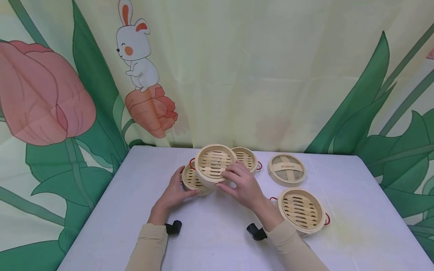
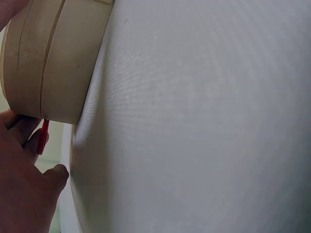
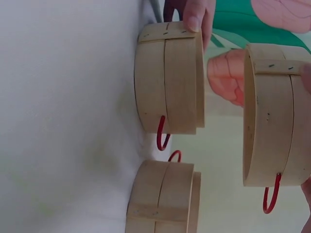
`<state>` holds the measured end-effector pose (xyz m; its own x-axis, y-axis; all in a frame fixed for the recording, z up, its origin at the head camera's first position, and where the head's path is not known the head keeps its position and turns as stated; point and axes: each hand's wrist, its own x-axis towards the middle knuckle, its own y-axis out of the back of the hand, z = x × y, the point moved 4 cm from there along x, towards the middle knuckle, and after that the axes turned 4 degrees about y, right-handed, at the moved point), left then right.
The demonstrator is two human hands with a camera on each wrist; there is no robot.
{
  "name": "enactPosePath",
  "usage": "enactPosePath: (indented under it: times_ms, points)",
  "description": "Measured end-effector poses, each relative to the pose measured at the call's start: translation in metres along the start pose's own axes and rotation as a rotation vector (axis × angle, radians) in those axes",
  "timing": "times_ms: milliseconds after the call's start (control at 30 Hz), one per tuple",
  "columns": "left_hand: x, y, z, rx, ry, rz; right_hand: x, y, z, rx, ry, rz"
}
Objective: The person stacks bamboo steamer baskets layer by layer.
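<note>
A round bamboo steamer basket (image 1: 214,163) with a slatted floor and red handles is held up by my right hand (image 1: 242,184), fingers and thumb at its right side. In the right wrist view this raised steamer basket (image 3: 274,116) hangs apart from the others, tilted. My left hand (image 1: 174,192) grips a second steamer basket (image 1: 191,178) on the table by its left side, thumb along the front. The raised basket partly covers it in the head view. That second basket (image 3: 167,87) shows a red handle in the right wrist view.
Behind the raised basket stands a third steamer basket (image 1: 246,158), partly hidden. To the right lie a woven bamboo lid (image 1: 287,169) and another steamer basket (image 1: 301,210), near my right forearm. A white cloth covers the table (image 1: 210,241); a printed curtain (image 1: 237,75) hangs behind it.
</note>
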<state>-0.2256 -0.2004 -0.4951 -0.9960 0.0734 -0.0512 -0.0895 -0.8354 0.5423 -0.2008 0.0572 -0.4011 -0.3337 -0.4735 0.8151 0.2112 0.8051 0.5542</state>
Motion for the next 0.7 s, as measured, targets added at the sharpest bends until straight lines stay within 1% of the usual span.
enactPosePath:
  times_ms: [133,333,533,700]
  points:
    - [0.000,-0.002,0.002,0.001,0.000,-0.011,0.004,-0.006,0.002,-0.017,-0.002,-0.009]
    - [0.001,-0.001,0.002,-0.016,-0.040,-0.002,0.013,-0.014,0.004,-0.016,0.011,-0.011]
    - [0.001,0.000,0.000,-0.009,-0.016,-0.007,0.021,-0.026,0.007,0.007,0.018,-0.007]
    - [-0.001,0.002,0.002,-0.015,-0.019,-0.004,0.027,-0.034,0.009,0.014,0.032,-0.003]
